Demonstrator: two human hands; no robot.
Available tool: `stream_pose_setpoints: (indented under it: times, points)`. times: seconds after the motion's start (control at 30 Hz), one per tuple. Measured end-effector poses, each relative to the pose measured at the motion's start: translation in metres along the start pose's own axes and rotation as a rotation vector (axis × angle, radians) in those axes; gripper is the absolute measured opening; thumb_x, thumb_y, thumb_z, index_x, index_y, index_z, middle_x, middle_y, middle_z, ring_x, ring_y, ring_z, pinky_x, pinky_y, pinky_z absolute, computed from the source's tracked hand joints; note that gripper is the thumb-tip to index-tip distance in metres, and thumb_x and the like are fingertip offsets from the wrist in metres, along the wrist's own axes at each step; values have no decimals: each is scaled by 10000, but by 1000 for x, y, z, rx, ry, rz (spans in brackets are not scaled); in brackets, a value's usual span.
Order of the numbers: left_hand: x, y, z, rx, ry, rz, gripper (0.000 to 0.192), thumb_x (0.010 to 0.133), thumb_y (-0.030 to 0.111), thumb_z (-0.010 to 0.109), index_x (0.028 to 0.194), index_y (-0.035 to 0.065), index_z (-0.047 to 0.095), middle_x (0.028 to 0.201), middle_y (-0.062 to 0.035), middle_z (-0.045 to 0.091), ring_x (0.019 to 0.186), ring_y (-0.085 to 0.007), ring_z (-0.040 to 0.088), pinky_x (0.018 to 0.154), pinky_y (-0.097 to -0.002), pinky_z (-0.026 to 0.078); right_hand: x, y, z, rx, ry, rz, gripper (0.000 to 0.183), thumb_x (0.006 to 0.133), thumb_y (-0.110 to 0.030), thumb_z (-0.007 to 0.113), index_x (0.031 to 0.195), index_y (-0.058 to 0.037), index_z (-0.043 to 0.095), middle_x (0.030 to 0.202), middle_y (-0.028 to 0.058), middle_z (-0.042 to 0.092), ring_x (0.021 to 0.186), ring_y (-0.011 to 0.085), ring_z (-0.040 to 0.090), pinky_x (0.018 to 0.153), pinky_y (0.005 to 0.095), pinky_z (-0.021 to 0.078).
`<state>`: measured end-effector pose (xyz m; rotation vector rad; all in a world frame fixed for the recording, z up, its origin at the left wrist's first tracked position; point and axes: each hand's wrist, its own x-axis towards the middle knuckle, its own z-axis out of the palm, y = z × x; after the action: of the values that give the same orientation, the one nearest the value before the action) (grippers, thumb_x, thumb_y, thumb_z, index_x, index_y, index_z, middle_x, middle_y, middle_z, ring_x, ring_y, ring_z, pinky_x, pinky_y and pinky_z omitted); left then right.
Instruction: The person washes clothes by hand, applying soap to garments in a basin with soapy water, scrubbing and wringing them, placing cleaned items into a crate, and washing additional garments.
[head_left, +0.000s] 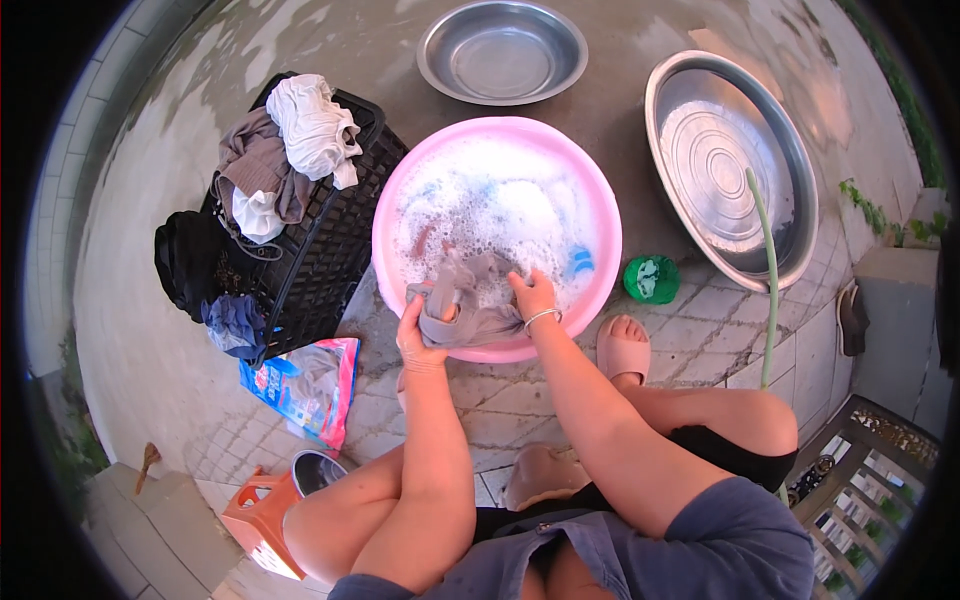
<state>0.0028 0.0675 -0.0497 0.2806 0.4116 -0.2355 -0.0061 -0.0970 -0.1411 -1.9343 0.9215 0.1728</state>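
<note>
A wet grey-brown garment (469, 300) stretches between my two hands over the near rim of a pink basin (609, 225). My left hand (421, 322) grips its left side, with fingers partly hidden in the cloth. At the other side my right hand (534, 294), below a bangle, holds the garment's right end. White suds (510, 195) fill the basin, and a bit of blue cloth (582, 259) shows through them at the right. Whatever else lies under the foam is hidden.
Left of the basin stands a black plastic crate (322, 240) draped with clothes. A detergent bag (304, 382) lies before it. Beyond are a round steel basin (502, 60) and a larger one (720, 165) with a green hose (770, 285). A green bowl (651, 280) sits at right.
</note>
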Motion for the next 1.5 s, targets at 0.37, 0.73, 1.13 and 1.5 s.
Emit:
stream_pose_setpoints:
  times: [0.37,0.73,1.13,1.5]
  points:
    - [19,-14,43,1318,140,-1081,686,677,595,466,1052,21,468,983,-147,513,874,-214,507,751,-347,416,-14,-80,-60,1424,-471,266,106,724,-138,528,763,-46,491,746,36,530,727,119,489,644,239,389]
    - [57,-111,41,107,133,-240,199,823,280,435,861,87,462,945,-70,499,933,-257,454,782,-499,354,37,-35,-117,459,-143,-198,123,727,-122,529,767,-6,514,622,55,520,536,107,485,488,241,402]
    - [45,-210,60,107,138,-555,243,799,264,483,903,45,479,885,-92,537,784,-244,521,694,-353,429,117,99,-168,-153,213,262,260,669,-37,448,903,19,548,770,182,576,613,251,583,502,333,462]
    - [46,-241,60,597,229,-751,312,800,254,499,1008,21,487,1032,-91,470,875,-166,490,768,-289,388,119,82,-156,-383,-154,181,267,659,-177,569,849,10,580,834,203,571,774,296,569,645,347,447]
